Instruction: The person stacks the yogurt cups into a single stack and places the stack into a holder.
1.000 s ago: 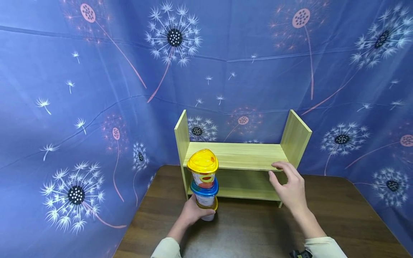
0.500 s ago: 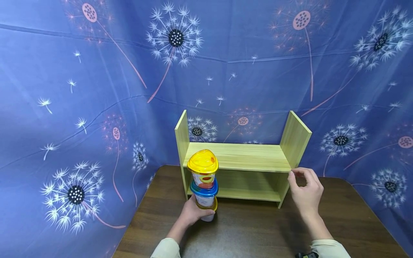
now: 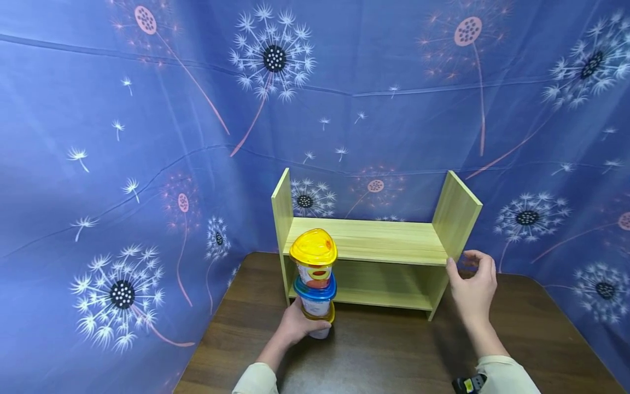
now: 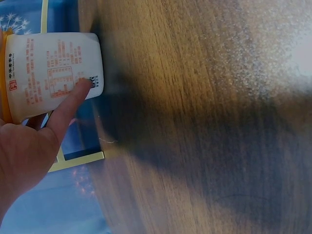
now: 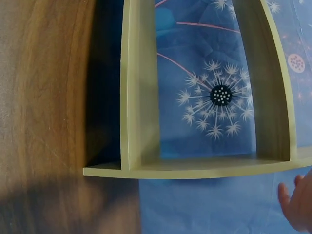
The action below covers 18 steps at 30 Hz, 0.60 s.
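Observation:
In the head view, three lidded plastic cups stand stacked: a yellow-lidded cup (image 3: 314, 249) on top, a blue-lidded cup (image 3: 315, 294) in the middle and a white cup (image 4: 44, 68) with a yellow-orange lid at the bottom. My left hand (image 3: 297, 326) grips that bottom cup, thumb across its front. The left wrist view shows orange printing on it and a fingertip near its base. At the shelf's right side panel (image 3: 455, 219), my right hand (image 3: 474, 287) is held up with bent, parted fingers and nothing in it.
A pale wooden two-tier shelf (image 3: 369, 241) stands behind the cups on the brown wooden table (image 3: 379, 350). A blue curtain (image 3: 339, 126) with dandelion prints hangs behind and along the left. A small black device (image 3: 470, 384) sits at my right cuff.
My right hand has moved right, from in front of the shelf to beside its right panel. The left hand keeps its grip on the bottom cup. The head view has shifted slightly.

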Each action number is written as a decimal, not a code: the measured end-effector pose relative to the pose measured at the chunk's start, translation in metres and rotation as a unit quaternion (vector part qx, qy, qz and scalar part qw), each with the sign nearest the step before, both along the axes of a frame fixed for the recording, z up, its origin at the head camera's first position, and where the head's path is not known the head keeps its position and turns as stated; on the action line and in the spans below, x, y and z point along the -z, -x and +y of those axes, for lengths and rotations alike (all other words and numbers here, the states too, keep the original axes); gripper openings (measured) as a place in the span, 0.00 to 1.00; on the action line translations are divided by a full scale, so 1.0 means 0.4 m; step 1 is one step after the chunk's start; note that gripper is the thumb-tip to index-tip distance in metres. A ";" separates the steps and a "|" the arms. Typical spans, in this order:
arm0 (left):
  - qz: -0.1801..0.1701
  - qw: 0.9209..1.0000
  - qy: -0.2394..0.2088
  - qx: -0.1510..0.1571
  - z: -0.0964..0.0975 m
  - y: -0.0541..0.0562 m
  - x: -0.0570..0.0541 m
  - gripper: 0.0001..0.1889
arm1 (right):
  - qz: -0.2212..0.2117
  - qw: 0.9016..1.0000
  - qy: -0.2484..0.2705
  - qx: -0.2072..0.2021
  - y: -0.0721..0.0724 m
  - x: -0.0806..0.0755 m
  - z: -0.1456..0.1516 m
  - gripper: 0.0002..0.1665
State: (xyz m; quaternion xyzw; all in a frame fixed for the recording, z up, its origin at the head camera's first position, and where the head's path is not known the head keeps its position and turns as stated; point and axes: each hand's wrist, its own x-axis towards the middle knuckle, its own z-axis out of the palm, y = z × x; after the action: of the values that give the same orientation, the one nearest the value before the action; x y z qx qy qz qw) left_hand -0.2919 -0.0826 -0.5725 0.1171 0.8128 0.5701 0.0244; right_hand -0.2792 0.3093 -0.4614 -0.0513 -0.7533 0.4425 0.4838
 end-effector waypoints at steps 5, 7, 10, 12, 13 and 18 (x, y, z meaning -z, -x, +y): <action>0.000 1.000 0.004 -0.006 0.001 -0.002 0.002 0.47 | -0.123 0.990 0.055 -0.044 0.018 -0.010 0.005 0.32; 0.001 1.000 0.004 -0.007 0.001 -0.002 0.003 0.46 | -0.164 0.984 0.049 -0.057 0.027 -0.011 0.010 0.35; 0.001 1.000 0.000 -0.006 0.000 -0.002 0.003 0.46 | -0.196 0.978 0.028 -0.069 0.044 -0.012 0.014 0.35; 0.001 1.000 -0.001 -0.007 -0.001 -0.001 0.003 0.46 | -0.205 0.976 0.017 -0.070 0.059 -0.012 0.018 0.33; 0.004 1.000 -0.002 -0.006 -0.001 -0.001 0.002 0.46 | -0.208 0.975 0.014 -0.070 0.067 -0.013 0.020 0.33; 0.006 1.000 -0.004 -0.004 -0.001 -0.001 0.005 0.46 | -0.245 0.967 0.008 -0.066 0.089 -0.015 0.030 0.31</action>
State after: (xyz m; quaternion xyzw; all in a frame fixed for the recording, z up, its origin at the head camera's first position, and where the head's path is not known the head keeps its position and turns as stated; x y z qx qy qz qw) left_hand -0.2916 -0.0830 -0.5744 0.1178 0.8109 0.5730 0.0166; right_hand -0.3147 0.3212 -0.4556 -0.1123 -0.8471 0.4532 0.2538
